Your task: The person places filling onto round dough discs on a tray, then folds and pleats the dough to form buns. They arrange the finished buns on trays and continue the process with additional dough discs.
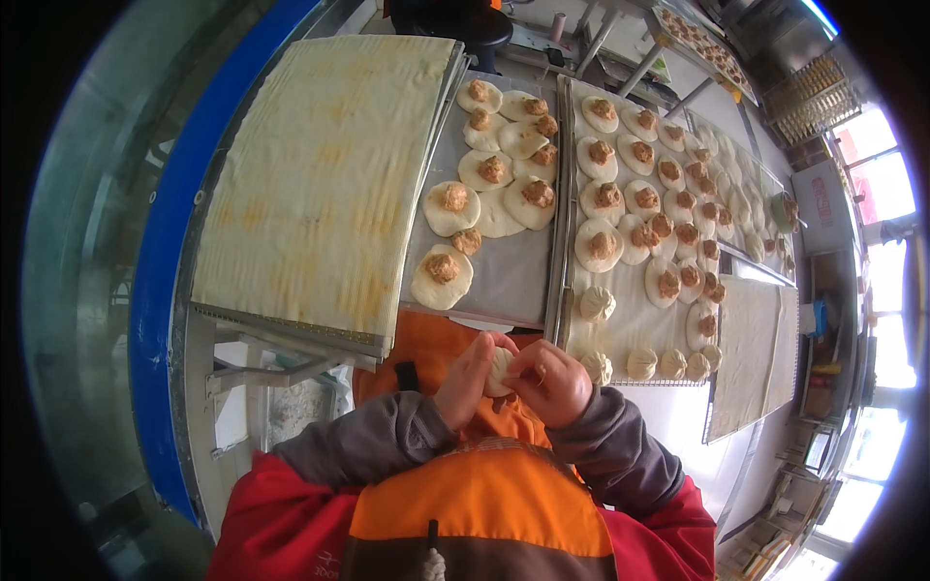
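Your orange apron (pixel 484 504) fills the bottom of the view, and just above it you hold a pale dough piece (pixel 500 371) between both hands, close to your chest and off the table. Your left hand (pixel 472 378) cups it from the left with fingers curled closed around it, while your right hand (pixel 554 383) pinches its right side, fingers bent inward onto the dough. Both grey-sleeved forearms come up from the lower edge and meet at the middle. Beyond your hands, a metal tray (pixel 504 281) carries round dough wrappers topped with filling (pixel 443 268), spread from its near edge to its far edge. To the right, a second tray (pixel 620 334) holds more filled wrappers, with closed buns (pixel 641 363) along its near edge. Left of the trays lies a cloth-covered board (pixel 320 174), its near edge overhanging a metal frame. Bright windows (pixel 872 174) line the room's right side.
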Action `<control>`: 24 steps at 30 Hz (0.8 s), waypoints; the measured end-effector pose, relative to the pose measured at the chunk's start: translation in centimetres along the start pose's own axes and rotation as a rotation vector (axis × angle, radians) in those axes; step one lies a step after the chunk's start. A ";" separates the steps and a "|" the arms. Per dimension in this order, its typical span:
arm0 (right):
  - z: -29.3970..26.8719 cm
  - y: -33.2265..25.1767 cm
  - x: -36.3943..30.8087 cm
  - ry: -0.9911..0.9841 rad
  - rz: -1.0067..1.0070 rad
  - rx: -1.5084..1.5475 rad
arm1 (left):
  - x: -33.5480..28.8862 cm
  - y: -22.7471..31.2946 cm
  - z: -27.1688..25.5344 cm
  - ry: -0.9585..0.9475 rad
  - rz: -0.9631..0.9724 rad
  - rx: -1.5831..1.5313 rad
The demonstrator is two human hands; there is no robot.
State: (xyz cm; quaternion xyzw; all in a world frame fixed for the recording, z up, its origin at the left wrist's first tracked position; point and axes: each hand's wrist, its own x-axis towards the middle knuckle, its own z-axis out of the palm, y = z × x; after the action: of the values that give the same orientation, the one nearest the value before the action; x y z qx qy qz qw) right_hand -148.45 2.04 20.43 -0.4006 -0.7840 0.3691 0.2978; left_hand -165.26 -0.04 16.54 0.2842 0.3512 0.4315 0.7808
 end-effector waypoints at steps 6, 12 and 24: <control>-1.0 -1.4 2.1 -0.014 -0.153 -0.252 | 0.6 0.2 -1.1 -0.009 0.047 0.094; -1.7 0.5 5.2 -0.184 -0.043 -0.157 | 3.4 1.7 -0.9 0.118 -0.008 -0.204; -2.0 9.2 9.1 -0.271 0.150 -0.655 | 11.7 9.1 -7.4 0.074 0.711 1.619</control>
State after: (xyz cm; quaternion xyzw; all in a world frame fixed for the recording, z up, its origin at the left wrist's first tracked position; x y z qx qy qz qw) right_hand -147.72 14.17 15.54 -0.4785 -0.8615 0.1689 0.0194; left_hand -171.04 15.43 15.39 0.8281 0.4648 0.2764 0.1479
